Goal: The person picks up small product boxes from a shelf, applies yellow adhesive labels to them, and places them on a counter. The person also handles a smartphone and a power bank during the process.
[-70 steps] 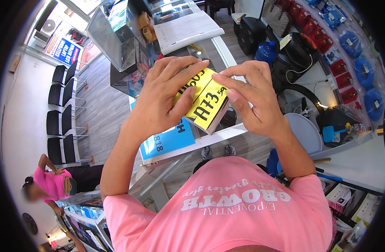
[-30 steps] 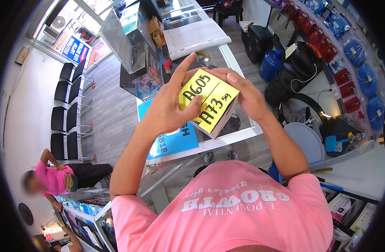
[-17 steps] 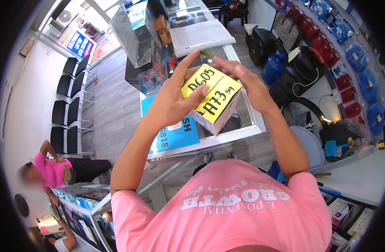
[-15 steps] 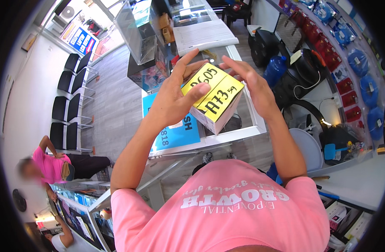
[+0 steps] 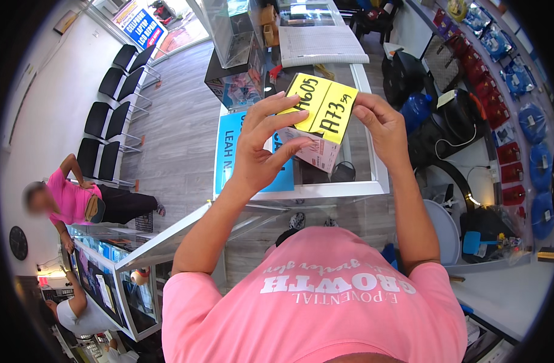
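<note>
Fingers (image 5: pixel 277 115) of the left hand (image 5: pixel 262 151) spread across the near face of a small white box (image 5: pixel 316 154), the thumb pressing its lower side and the fingertips reaching the yellow labels (image 5: pixel 322 106) stuck on top; the grip is closed on the box. The right hand (image 5: pixel 383 127) meets the box from the other side, its fingers curled and pressed together at the right edge of the labels, pinching that edge between fingertips and thumb. The box is held in the air between both hands, tilted, above the glass display counter (image 5: pixel 361 187) and well clear of it. The two yellow labels lie side by side, touching, each with handwritten black marking.

Nearest the camera, the person's pink shirt (image 5: pixel 313 302) fills the lower edge, both bare forearms rising from it. Below the box, the counter's white frame surrounds a glass top, with a blue sign (image 5: pixel 234 151) on its left front. To the lower left stands a second glass showcase (image 5: pixel 120 272), and beside it a co-worker in a pink top (image 5: pixel 68 199) bends over it. Farther off, a row of black chairs (image 5: pixel 114 115) lines the left wall on a grey plank floor. On the right, a wall rack carries blue and red packaged goods (image 5: pixel 522 133), with black bags (image 5: pixel 446 121) beneath
</note>
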`<move>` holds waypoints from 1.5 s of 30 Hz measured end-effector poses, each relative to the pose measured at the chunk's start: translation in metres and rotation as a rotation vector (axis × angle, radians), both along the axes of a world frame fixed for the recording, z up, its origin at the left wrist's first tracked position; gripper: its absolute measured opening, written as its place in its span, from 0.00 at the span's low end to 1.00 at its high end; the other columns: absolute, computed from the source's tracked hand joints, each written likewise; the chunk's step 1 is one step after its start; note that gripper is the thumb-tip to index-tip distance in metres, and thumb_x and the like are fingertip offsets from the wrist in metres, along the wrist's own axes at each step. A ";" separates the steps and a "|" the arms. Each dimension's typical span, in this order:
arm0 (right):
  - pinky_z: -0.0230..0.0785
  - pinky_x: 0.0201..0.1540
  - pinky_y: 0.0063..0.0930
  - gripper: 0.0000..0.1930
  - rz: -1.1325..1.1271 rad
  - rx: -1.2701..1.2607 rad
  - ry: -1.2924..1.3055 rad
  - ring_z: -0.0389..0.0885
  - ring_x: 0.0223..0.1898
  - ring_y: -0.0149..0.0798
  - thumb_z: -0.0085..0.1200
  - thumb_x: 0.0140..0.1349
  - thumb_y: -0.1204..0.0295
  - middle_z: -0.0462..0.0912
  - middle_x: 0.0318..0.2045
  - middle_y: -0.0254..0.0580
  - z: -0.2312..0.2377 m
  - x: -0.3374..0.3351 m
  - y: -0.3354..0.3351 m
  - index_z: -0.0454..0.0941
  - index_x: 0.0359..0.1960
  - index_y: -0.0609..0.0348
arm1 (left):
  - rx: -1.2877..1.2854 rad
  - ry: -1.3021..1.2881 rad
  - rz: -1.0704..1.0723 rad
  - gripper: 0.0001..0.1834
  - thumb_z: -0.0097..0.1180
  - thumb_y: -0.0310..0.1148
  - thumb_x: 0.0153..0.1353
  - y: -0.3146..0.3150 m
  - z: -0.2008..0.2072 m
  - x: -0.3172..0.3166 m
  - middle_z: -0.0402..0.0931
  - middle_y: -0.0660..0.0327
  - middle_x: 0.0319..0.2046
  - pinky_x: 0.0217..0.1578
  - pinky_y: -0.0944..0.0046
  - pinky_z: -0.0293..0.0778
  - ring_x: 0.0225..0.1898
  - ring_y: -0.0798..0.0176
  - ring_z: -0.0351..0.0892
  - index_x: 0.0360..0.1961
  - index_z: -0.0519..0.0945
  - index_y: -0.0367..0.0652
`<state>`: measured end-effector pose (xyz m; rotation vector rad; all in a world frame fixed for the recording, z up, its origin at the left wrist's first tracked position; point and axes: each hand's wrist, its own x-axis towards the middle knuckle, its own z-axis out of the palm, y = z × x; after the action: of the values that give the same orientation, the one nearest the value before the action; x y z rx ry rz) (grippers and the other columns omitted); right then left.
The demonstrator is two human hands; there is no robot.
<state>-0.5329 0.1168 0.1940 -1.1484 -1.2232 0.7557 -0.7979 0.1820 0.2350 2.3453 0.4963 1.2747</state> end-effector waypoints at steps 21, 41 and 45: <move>0.67 0.55 0.35 0.11 -0.100 0.512 -0.696 0.75 0.51 0.40 0.73 0.54 0.73 0.85 0.41 0.30 0.062 -0.025 -0.023 0.92 0.40 0.49 | -0.061 -0.118 -0.004 0.15 0.73 0.28 0.58 -0.012 -0.009 0.024 0.79 0.57 0.53 0.67 0.46 0.65 0.70 0.44 0.67 0.46 0.84 0.49; 0.70 0.49 0.26 0.13 -0.402 -0.198 -0.662 0.82 0.38 0.33 0.67 0.65 0.65 0.88 0.36 0.36 0.082 -0.020 -0.119 0.88 0.48 0.55 | 0.166 0.180 -0.086 0.24 0.67 0.35 0.62 0.005 0.022 0.021 0.79 0.69 0.62 0.67 0.51 0.53 0.65 0.53 0.64 0.60 0.86 0.63; 0.64 0.65 0.29 0.21 -0.285 0.213 -0.578 0.80 0.58 0.38 0.56 0.74 0.56 0.85 0.53 0.45 0.077 -0.022 -0.066 0.82 0.59 0.58 | 0.313 0.149 -0.148 0.21 0.62 0.34 0.65 0.015 0.014 0.026 0.80 0.71 0.64 0.69 0.48 0.54 0.69 0.55 0.68 0.60 0.86 0.64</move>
<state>-0.5554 0.0507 0.2711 -1.3710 -1.5236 0.0662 -0.7715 0.1971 0.2485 2.6933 0.1707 1.1854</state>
